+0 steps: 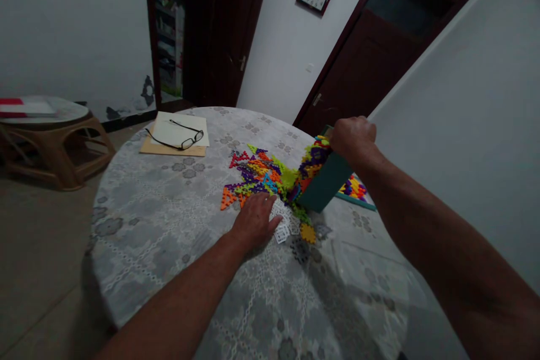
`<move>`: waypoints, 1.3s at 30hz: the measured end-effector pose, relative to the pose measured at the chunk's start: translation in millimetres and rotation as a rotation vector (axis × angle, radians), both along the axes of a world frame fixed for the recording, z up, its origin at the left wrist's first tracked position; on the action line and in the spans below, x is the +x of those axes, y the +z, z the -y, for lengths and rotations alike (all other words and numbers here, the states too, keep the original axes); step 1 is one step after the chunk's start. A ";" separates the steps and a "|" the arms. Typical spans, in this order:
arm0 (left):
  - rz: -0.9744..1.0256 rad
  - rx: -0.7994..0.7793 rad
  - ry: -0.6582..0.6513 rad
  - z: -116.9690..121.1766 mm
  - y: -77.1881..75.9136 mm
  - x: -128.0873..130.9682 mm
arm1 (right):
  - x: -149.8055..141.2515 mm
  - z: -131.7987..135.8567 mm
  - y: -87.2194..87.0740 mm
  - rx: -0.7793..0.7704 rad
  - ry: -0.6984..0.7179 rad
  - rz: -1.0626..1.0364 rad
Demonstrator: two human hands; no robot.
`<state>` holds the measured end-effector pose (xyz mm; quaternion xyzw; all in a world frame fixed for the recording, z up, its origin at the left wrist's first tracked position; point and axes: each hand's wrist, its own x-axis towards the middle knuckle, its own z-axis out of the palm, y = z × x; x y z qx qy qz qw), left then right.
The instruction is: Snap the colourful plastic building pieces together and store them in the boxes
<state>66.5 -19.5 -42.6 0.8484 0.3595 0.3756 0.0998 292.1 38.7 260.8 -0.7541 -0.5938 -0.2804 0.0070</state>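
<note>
A teal box [324,185] is tipped on its side edge above the table, with my right hand [353,136] closed around its upper end. Colourful toothed plastic pieces [312,166] show at its open side, and more lie in a loose pile [258,171] in orange, purple, lime and blue. My left hand [255,218] rests at the near edge of that pile, thumb apart from the fingers, touching white lattice pieces [282,222]. Just right of these lies a yellow toothed piece [307,233]. Part of the pile is hidden behind my left hand.
The round table [169,247] has a grey patterned cloth. Black-framed glasses [185,142] lie on papers [164,130] at the far left. Behind the box is a flat teal-edged panel [358,194] with a colourful print. A plastic stool [63,146] stands left of the table.
</note>
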 end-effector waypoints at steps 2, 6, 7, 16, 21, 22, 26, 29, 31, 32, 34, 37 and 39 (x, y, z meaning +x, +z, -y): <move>0.024 0.008 0.019 -1.0 -0.6 -0.4 | -18.4 -1.7 -3.9 0.047 -0.010 0.018; 0.078 0.031 0.081 -4.4 -2.9 -2.2 | -47.2 -4.7 -15.7 0.137 0.112 0.003; 0.098 0.037 0.101 -5.9 -3.4 -2.8 | -53.1 -5.2 -19.1 0.152 0.141 -0.004; 0.254 -0.010 0.303 -27.8 5.2 -16.2 | -105.3 -4.8 -54.4 0.108 0.304 0.071; 0.268 -0.057 0.274 -29.5 7.0 -22.3 | -130.1 5.5 -80.4 0.075 0.448 0.130; 0.272 -0.068 0.259 -28.0 8.4 -22.0 | -133.9 8.3 -86.3 0.057 0.468 0.141; 0.275 -0.038 0.282 -20.2 30.0 -28.8 | -143.6 18.4 -113.8 -0.002 0.555 0.175; 0.277 0.082 0.520 -22.7 61.2 -66.3 | -144.6 24.2 -138.0 -0.040 0.630 0.185; 0.311 0.106 0.805 -32.0 79.5 -110.7 | -142.5 28.7 -154.0 -0.057 0.678 0.187; 0.334 0.081 0.943 -38.6 85.1 -135.7 | -140.8 31.4 -161.4 -0.058 0.703 0.183; 0.309 0.000 1.097 -53.9 85.9 -182.4 | -135.8 38.2 -173.9 -0.049 0.780 0.159; 0.029 -0.160 1.041 -74.8 65.1 -223.4 | -124.8 50.9 -185.1 -0.013 0.918 0.078; -0.160 -0.244 0.937 -82.6 47.0 -227.5 | -114.1 59.5 -187.5 0.042 0.942 0.013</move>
